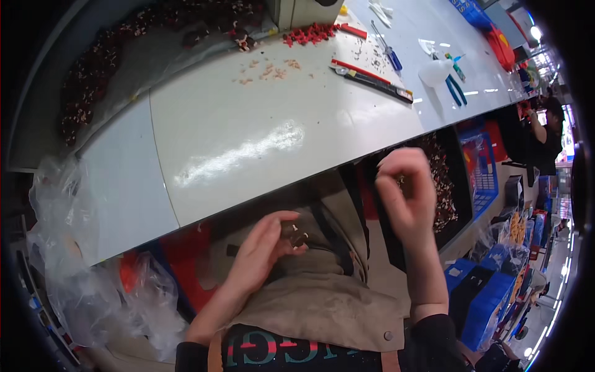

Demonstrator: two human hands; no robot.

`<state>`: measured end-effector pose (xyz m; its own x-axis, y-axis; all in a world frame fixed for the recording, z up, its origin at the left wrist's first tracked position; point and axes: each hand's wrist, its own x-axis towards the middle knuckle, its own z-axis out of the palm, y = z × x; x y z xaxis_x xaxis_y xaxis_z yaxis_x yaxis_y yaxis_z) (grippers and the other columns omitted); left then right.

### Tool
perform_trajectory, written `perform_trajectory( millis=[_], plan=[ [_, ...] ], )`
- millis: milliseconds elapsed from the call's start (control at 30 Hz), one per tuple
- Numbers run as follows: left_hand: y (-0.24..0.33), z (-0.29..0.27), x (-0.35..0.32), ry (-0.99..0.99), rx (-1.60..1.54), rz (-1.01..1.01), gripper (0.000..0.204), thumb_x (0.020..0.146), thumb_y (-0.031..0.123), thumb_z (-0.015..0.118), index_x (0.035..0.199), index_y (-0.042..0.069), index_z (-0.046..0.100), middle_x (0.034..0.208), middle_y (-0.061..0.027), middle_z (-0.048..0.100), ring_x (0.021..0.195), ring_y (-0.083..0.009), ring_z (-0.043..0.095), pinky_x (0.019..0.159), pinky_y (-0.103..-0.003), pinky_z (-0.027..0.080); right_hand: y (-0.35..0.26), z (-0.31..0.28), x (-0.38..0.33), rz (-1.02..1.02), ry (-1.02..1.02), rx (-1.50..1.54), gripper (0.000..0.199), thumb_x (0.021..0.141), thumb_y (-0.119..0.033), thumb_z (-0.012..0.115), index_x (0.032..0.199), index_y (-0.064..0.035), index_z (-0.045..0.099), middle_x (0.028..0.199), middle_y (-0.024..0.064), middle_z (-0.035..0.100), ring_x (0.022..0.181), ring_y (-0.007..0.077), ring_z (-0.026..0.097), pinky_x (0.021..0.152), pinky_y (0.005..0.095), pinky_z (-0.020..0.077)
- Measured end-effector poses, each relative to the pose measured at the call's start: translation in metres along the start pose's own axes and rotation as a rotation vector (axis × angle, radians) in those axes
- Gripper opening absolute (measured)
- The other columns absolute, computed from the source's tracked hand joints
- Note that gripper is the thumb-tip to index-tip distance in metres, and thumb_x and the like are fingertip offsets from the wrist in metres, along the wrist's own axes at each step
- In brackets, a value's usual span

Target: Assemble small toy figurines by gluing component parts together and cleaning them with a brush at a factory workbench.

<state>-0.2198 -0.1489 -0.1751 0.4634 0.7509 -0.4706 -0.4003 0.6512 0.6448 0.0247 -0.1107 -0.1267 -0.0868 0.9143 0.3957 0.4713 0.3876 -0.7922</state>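
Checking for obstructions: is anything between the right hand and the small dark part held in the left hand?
Nothing visible. The right hand hangs apart from the part pinched in the left hand; only open space over the apron separates them.

A workshop: long workbench (248,136), pliers (455,87), blue parts bins (486,180), scattered small parts (310,34).

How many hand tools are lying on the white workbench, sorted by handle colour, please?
Red-handled tools: 1 (a long pair, red and black arms)
Blue-handled screwdriver: 1
Blue-handled pliers: 1
Total: 3

The loose red bits and the small dark part in the left hand are too small to count; the right hand is curled shut.
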Motion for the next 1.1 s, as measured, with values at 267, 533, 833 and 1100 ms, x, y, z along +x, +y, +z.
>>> perform_trajectory(
  millis=[267,533,833,1100],
  plan=[
    [-0.003,-0.045,-0.037,-0.025,0.209,0.144,0.055,0.083,0.000,0.061,0.133,0.005,0.039,0.108,-0.0008,0.051,0.093,-0.0062,0.052,0.080,-0.020,0.044,0.027,0.022,0.065,-0.297,-0.016,-0.533,0.019,0.086,-0.005,0.058,0.104,-0.0009,0.057,0.100,0.0105,0.059,0.088,0.0198,0.055,0.075,0.0272,0.0426],
    [-0.032,-0.076,-0.052,-0.072,0.184,0.048,0.062,0.077,0.016,0.063,0.133,0.004,0.039,0.092,-0.0006,0.048,0.084,-0.0086,0.050,0.075,-0.022,0.041,0.032,0.065,0.039,-0.226,-0.228,-0.678,0.026,0.087,-0.009,0.055,0.112,-0.0048,0.058,0.101,0.0132,0.058,0.094,0.0268,0.056,0.082,0.0317,0.0441],
    [-0.045,-0.070,-0.041,-0.147,0.137,-0.030,0.064,0.075,0.010,0.062,0.134,0.003,0.039,0.094,-0.0004,0.048,0.083,-0.0080,0.049,0.073,-0.021,0.040,0.024,0.044,-0.011,0.040,-0.122,-0.094,0.022,0.084,-0.002,0.055,0.106,0.0000,0.058,0.090,0.0100,0.059,0.079,0.0145,0.057,0.070,0.0231,0.0439],
    [-0.058,-0.068,-0.008,-0.148,0.043,-0.145,0.066,0.071,0.007,0.065,0.132,-0.002,0.040,0.093,-0.0004,0.048,0.076,-0.0086,0.049,0.065,-0.021,0.038,0.012,0.058,-0.086,0.251,-0.488,-0.005,0.031,0.073,0.006,0.061,0.102,-0.0019,0.061,0.078,0.0114,0.057,0.064,0.0240,0.056,0.056,0.0301,0.0440]
  ],
)
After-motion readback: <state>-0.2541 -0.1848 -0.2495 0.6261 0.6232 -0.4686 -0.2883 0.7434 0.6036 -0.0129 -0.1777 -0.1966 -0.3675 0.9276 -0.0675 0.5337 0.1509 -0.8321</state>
